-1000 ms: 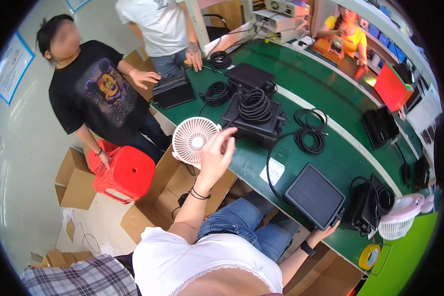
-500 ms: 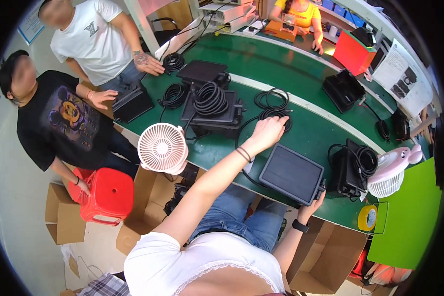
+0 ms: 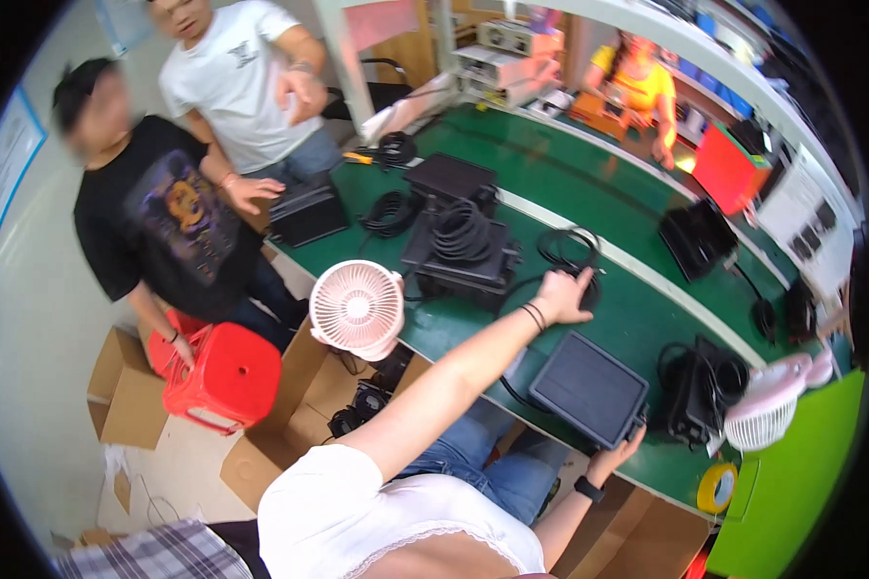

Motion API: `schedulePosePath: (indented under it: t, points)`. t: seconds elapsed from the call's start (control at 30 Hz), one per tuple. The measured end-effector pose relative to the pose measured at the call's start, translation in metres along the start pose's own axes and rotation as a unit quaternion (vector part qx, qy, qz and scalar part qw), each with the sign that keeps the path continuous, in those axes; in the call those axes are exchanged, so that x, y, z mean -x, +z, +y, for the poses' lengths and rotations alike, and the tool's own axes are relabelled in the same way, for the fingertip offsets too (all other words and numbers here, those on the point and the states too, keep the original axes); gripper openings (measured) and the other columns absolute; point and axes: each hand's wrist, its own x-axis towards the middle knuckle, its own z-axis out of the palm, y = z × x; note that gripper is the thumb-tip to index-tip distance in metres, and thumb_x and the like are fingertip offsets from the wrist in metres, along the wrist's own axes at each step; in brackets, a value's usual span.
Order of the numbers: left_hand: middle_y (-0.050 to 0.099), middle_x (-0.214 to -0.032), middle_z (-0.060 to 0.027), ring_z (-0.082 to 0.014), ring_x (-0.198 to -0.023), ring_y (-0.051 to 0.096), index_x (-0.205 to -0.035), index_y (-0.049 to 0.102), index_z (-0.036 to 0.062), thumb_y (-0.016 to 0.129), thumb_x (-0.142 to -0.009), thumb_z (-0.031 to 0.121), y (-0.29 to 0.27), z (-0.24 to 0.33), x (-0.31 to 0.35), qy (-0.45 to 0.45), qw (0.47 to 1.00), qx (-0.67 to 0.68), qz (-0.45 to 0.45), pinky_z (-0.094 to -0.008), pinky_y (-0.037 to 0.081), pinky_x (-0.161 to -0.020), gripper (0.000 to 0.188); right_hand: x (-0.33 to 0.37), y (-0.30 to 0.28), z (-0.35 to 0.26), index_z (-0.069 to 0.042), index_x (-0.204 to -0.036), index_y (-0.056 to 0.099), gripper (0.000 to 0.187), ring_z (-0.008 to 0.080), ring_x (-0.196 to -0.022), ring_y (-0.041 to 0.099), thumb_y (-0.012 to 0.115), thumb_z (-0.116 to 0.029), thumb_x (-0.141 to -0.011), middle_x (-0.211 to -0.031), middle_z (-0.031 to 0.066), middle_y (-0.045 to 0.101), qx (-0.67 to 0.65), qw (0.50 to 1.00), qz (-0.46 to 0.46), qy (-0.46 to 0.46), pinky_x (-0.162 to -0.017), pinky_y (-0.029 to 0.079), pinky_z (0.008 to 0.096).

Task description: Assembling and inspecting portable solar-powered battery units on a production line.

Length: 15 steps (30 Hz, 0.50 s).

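A black rectangular box with a flat dark panel face [image 3: 590,391] lies at the near edge of the green table. My right hand [image 3: 620,454], a dark watch on its wrist, grips the box at its lower right corner, beside a small black bracket. The palm is hidden. My left hand [image 3: 563,297] reaches past the box's far side, fingers apart, with nothing visible in it. It is over the near edge of a coil of black cable [image 3: 568,249]; whether it touches the coil I cannot tell.
Stacked black boxes with coiled cable [image 3: 462,232] and a pink fan [image 3: 357,309] are left. At right stand another box with cable [image 3: 700,391], a second fan [image 3: 768,410] and yellow tape [image 3: 716,487]. Two people stand at left, one holding a red stool [image 3: 224,374]; another sits across.
The view has shifted, so everything sits further right. My left hand's fingers have spread near the coil. My right hand stays on the box. The white-shirted person's hand has lifted off the table.
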Motion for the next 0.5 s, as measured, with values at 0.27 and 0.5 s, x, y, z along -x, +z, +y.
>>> schedulePosePath:
  t: [0.27,0.5]
  points:
    - [0.066,-0.083,-0.0211,-0.0364,-0.082,0.065,-0.141,0.033,-0.0035,0.055,-0.082,0.037,-0.018,-0.002,0.003,-0.018,0.988,0.152,-0.002,-0.047,0.051,-0.071,0.075,0.0,-0.005,0.01,-0.001,-0.141,0.036,0.048,0.0227,-0.121,0.046,0.048,-0.02,-0.098,-0.138,0.0122,0.044,0.024,0.999,0.037,-0.017,-0.106,0.033,0.0355]
    - [0.061,-0.101,-0.009,-0.0182,-0.083,0.061,-0.144,0.033,0.0068,0.047,-0.09,0.007,-0.058,-0.019,0.031,-0.035,0.792,0.547,0.268,-0.0302,0.049,-0.075,0.056,-0.004,-0.006,0.015,0.0,-0.14,0.036,0.047,0.023,-0.123,0.045,0.047,-0.008,-0.094,-0.14,0.0127,0.043,0.027,0.998,0.047,-0.015,-0.107,0.032,0.035]
